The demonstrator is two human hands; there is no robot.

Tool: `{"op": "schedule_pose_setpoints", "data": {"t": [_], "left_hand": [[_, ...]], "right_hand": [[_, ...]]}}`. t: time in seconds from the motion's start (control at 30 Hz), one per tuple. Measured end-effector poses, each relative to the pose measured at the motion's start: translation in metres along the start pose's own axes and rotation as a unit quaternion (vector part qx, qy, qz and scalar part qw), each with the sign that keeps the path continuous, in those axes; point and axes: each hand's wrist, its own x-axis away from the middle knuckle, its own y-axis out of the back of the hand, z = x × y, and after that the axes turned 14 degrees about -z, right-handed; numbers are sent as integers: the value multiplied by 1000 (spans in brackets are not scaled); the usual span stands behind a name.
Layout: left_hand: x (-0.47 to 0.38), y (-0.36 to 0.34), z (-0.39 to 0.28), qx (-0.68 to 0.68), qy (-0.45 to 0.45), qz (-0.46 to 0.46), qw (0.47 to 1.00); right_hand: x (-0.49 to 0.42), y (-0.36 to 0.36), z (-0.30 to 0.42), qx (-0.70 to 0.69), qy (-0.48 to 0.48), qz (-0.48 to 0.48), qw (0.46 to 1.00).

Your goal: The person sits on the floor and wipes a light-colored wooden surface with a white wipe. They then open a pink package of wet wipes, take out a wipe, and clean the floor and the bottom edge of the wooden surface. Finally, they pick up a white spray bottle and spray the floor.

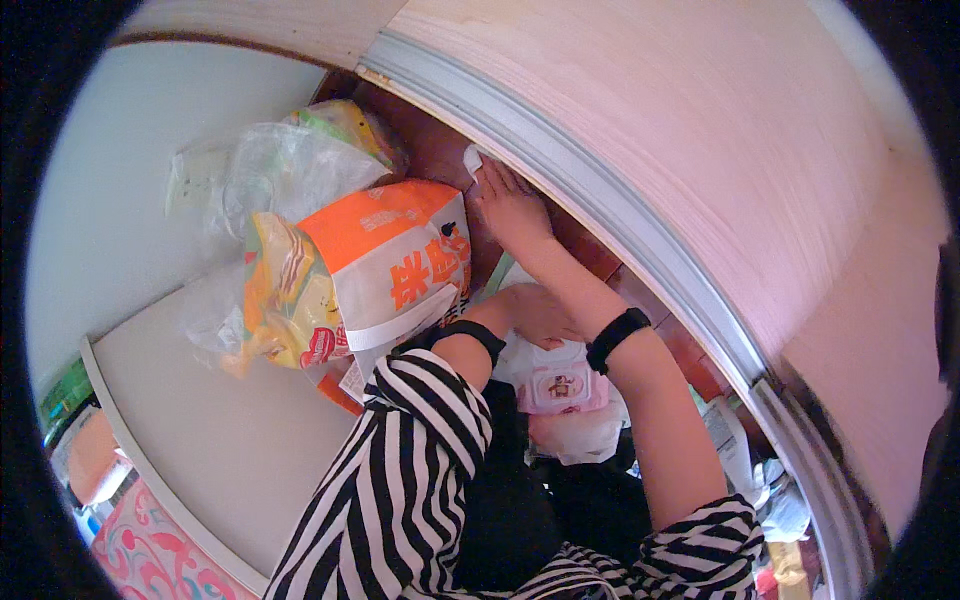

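My right hand (514,199) presses a crumpled white wipe (472,160) against the dark reddish floor, close beside the edge of a sliding-door track. Lower down, my left hand (544,315) is blurred, just above a pink-and-white pack of wet wipes (562,388). My right forearm covers part of it, so its fingers' grip is unclear. The pack has a white plastic lid and sits on white plastic wrapping (577,435). Left of my hands stands an orange-and-white paper food bag (397,255) bearing printed characters.
Yellow snack packaging (292,292) and a clear plastic bag (285,169) lie against the pale wall (165,127). A metal sliding-door track (600,172) runs diagonally beside a wood panel (675,135). A beige board (210,427) is at left; bagged items (780,502) lie lower right.
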Motion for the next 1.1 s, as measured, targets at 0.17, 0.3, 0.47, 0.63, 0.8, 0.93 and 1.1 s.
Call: {"op": "schedule_pose_setpoints", "data": {"t": [0.17, 0.3, 0.47, 0.63, 0.8, 0.93, 1.1], "left_hand": [[-3, 11, -19, 60, 96, 14, 993], [-3, 6, -25, 57, 133, -4, 990], [-1, 9, -18, 81, 112, 4, 990], [-1, 27, -12, 97, 141, 35, 985], [-12, 31, -9, 99, 174, 51, 978], [-22, 31, -9, 88, 180, 100, 975], [-43, 7, -6, 31, 147, 150, 977]], "right_hand": [[6, 10, 11, -44, -46, -62, 996], [6, 5, 22, -34, -49, -48, 997], [1, -10, 13, 19, 16, -61, 998], [-17, -22, 9, -10, 27, -112, 993], [-36, -15, 9, 99, 58, -34, 993], [-31, 7, -4, 73, 122, -11, 990], [24, 31, -38, 62, 99, 10, 993]]}}
